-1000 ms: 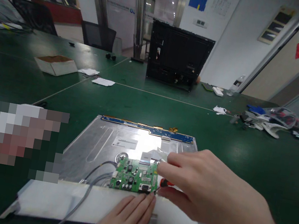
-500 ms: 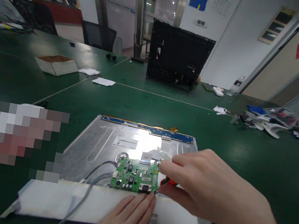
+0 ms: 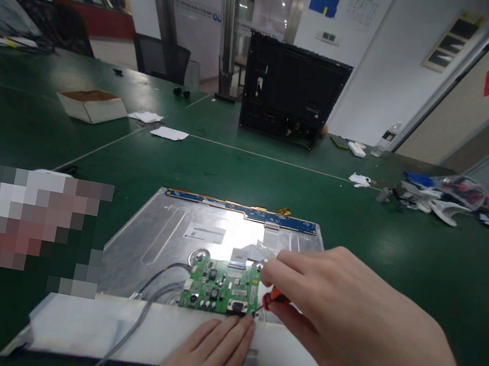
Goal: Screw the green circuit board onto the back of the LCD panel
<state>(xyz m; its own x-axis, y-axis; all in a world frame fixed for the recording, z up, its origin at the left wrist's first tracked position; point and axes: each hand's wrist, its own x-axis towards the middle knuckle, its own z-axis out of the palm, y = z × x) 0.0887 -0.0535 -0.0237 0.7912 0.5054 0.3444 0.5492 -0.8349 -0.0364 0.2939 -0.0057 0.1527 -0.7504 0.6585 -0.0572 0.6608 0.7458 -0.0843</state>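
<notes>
A green circuit board (image 3: 222, 287) lies on the metal back of a display panel (image 3: 164, 235). My right hand (image 3: 331, 305) is closed around a screwdriver (image 3: 276, 298) with a red-orange and black handle. Its thin shaft slants down to the board's lower right corner. Stretched flat over the white strip (image 3: 82, 325) along the panel's near edge, my left hand (image 3: 209, 353) has its fingertips at the board's lower right edge. Grey cables (image 3: 140, 316) leave the board's left side, and a flat ribbon cable (image 3: 238, 259) joins its top edge.
A black display housing (image 3: 293, 91) stands upright further back. An open cardboard box (image 3: 92, 106) and papers (image 3: 169, 133) lie at the back left. Gloves, a plastic bag (image 3: 465, 190) and a bottle (image 3: 386, 138) are on the right. A blurred-out patch covers the left.
My right hand has shifted slightly, its wrist a little lower, and more of the screwdriver's handle and shaft shows. My left hand stays in place.
</notes>
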